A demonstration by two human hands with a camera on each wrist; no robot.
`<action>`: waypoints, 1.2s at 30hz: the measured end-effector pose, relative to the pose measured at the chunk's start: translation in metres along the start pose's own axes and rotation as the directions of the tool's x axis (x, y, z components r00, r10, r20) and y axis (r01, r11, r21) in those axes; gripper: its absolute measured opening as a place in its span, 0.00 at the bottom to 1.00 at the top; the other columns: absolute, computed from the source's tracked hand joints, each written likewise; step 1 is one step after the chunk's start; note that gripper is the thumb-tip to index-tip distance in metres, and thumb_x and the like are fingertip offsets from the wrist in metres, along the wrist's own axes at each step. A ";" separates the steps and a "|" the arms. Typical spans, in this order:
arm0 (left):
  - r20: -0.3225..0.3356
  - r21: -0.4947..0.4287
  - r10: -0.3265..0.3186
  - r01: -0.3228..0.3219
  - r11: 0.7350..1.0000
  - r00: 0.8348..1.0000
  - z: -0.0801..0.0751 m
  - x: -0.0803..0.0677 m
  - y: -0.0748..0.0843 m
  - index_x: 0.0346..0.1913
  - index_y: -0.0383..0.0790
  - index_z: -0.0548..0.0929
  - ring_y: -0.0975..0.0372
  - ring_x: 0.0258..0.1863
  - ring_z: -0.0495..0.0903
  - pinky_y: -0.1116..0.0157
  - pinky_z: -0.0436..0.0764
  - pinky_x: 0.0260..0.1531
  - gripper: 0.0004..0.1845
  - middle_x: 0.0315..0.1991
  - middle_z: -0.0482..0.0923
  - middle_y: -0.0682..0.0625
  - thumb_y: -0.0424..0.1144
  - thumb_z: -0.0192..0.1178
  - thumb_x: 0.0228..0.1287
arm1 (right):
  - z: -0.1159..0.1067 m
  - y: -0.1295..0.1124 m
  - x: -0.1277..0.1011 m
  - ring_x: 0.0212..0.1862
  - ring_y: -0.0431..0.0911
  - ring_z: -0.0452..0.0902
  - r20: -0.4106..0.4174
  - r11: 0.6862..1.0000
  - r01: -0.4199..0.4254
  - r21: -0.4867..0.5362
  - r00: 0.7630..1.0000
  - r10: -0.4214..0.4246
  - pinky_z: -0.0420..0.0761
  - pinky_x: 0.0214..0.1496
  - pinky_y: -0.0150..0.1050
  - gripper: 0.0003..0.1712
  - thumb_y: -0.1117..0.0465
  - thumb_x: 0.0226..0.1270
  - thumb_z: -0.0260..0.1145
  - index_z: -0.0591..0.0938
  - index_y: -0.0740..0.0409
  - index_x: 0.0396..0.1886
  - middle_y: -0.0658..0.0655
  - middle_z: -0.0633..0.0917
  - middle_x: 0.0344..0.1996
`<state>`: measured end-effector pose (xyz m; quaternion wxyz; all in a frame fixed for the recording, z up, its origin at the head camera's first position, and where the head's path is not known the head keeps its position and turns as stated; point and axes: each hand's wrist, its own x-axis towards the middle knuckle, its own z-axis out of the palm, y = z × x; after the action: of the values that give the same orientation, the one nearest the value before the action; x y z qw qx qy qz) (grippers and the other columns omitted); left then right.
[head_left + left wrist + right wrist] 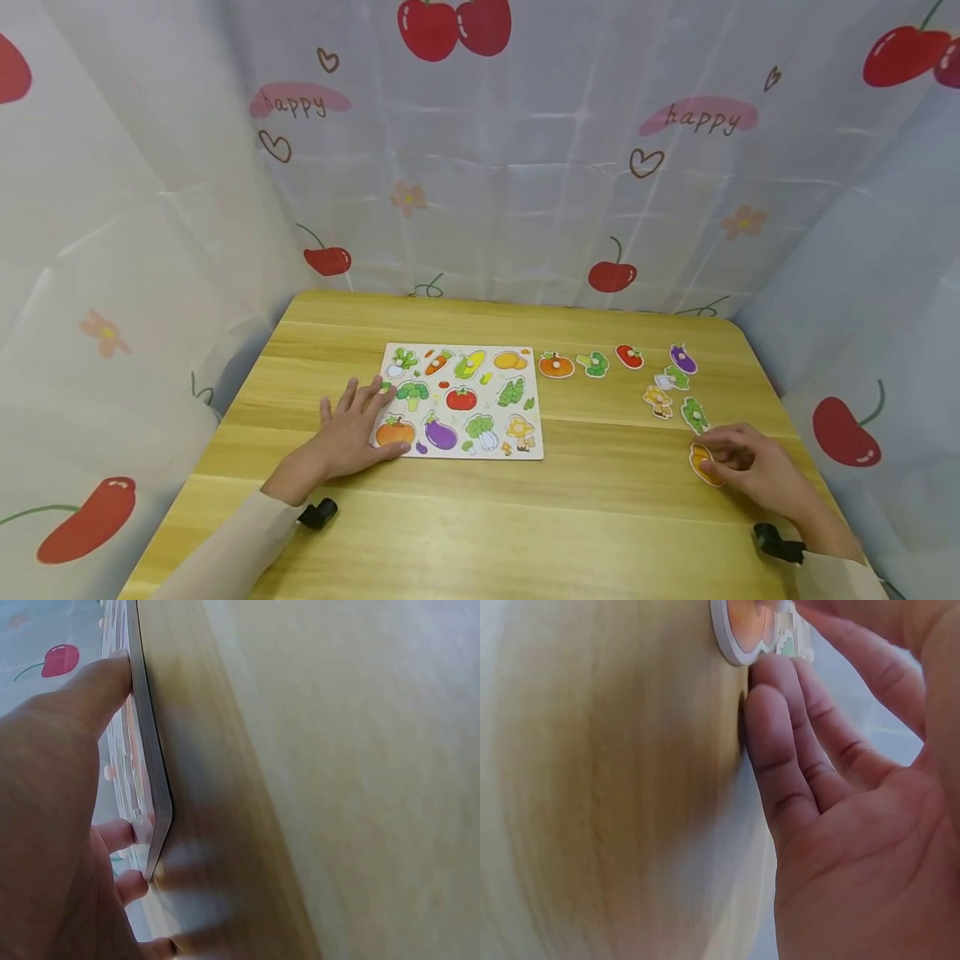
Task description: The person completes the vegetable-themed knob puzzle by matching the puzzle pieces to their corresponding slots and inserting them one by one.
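A wooden vegetable puzzle board [427, 398] lies flat left of the table's middle. My left hand [348, 429] rests on its left edge with fingers spread; the thumb [112, 682] touches the front edge in the left wrist view. At the right, my right hand [757, 471] pinches an orange two-lobed puzzle piece, like potatoes [702, 463], between thumb and finger. Part of that piece is cut off at the top of the right wrist view, where the other fingers [769, 727] sit loosely bent. Just beyond it lies a green leafy piece [694, 414].
More knobbed pieces lie right of the board: a pumpkin [557, 364], broccoli [592, 364], tomato [629, 357], eggplant [683, 358], cabbage [672, 377] and mushroom [657, 401]. A cherry-print curtain [480, 225] surrounds the wooden table [480, 525] at the back and sides.
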<state>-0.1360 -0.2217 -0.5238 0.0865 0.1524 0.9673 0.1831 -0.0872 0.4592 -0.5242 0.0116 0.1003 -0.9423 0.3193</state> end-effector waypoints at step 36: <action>-0.023 0.009 0.005 -0.005 1.000 1.000 0.004 -0.002 -0.002 0.95 0.45 0.64 0.23 0.94 0.47 0.05 0.45 0.75 0.57 0.96 0.55 0.35 0.74 0.70 0.75 | 0.029 -0.035 0.029 0.37 0.31 0.76 0.018 0.987 0.148 -0.064 0.989 -0.148 0.84 0.37 0.31 0.11 0.64 0.66 0.90 0.97 0.45 0.41 0.47 0.88 0.46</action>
<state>-0.1341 -0.2230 -0.5278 0.0741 0.1531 0.9687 0.1807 -0.1079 0.4095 -0.5235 0.0322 0.1717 -0.9422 0.2859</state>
